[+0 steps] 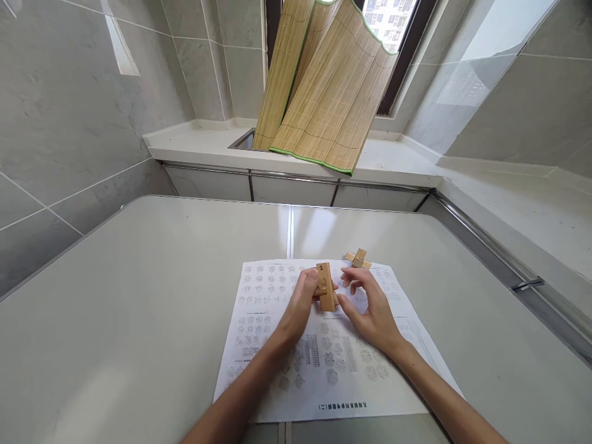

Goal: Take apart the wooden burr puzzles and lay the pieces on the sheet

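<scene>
**Wooden puzzle part-built over a printed sheet**

A person's left hand (303, 296) closes its grip around a cluster of wooden puzzle bars (325, 287), the tallest bar standing upright with a "2" marked near its top. The right hand (370, 305) hovers just to the right of that grip, fingers spread and loosely curled, fingertips close to the bars; whether they touch the wood cannot be told, and the hand holds nothing of its own. Beyond the grip and a little to its right, a small crossed pair of wooden pieces (358, 259) lies apart at the far edge of a printed instruction sheet (324, 370), which spreads beneath both hands and toward the person.

Judging by the layout, the work looks partway along: a few bars appear joined in the left hand, while the crossed pair sits unjoined, so more fitting seems to remain. How many bars are in the cluster is hidden by the fingers.

The sheet rests on a pale grey worktop (115, 296) with a seam running down its middle. Well beyond the grip, a white counter (194, 145) carries bamboo mats (324, 86) leaning against a window. Grey tiled walls (60, 111) enclose the room.
</scene>
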### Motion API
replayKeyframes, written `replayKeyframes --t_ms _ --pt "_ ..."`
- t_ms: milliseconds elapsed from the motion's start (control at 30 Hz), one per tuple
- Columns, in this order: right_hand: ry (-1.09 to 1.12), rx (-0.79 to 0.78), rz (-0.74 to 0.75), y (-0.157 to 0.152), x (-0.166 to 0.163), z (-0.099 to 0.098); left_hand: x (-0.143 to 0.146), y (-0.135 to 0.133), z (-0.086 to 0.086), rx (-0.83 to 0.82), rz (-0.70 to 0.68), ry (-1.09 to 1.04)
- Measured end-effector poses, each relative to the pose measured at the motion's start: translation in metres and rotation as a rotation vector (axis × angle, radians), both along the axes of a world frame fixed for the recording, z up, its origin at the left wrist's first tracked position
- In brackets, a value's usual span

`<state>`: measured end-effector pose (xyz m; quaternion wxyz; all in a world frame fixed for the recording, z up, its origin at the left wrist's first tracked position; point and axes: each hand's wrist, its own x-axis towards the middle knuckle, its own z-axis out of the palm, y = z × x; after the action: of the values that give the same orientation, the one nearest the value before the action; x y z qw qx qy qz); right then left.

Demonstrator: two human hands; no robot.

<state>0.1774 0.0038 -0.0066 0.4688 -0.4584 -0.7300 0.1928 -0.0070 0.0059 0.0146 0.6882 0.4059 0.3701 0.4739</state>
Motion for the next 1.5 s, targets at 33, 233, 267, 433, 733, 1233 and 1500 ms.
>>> replayKeyframes --t_ms 33,233,267,433,733,1233,1500 --pt "-0.017 0.015 0.032 -0.001 0.000 0.001 0.000 -0.001 0.001 0.005 -0.002 0.031" --pt "-0.094 -0.014 0.141 -0.004 -0.002 0.000 0.001 -0.005 0.005 0.014 -0.062 0.140" --pt "-0.103 -0.024 0.149 -0.004 -0.002 0.000 0.001 -0.005 0.004 0.028 -0.068 0.140" --pt "-0.098 -0.072 0.157 -0.005 -0.004 0.000 0.003 -0.004 -0.004 0.112 -0.061 0.186" --pt "-0.073 -0.075 0.138 -0.001 -0.004 0.001 0.004 -0.005 -0.004 0.149 -0.021 0.223" --pt "-0.089 -0.022 0.139 0.002 -0.001 0.004 0.004 -0.005 -0.006 0.176 -0.009 0.210" --pt "-0.068 -0.075 0.044 -0.002 -0.001 0.000 0.004 -0.008 0.000 0.183 -0.014 0.241"
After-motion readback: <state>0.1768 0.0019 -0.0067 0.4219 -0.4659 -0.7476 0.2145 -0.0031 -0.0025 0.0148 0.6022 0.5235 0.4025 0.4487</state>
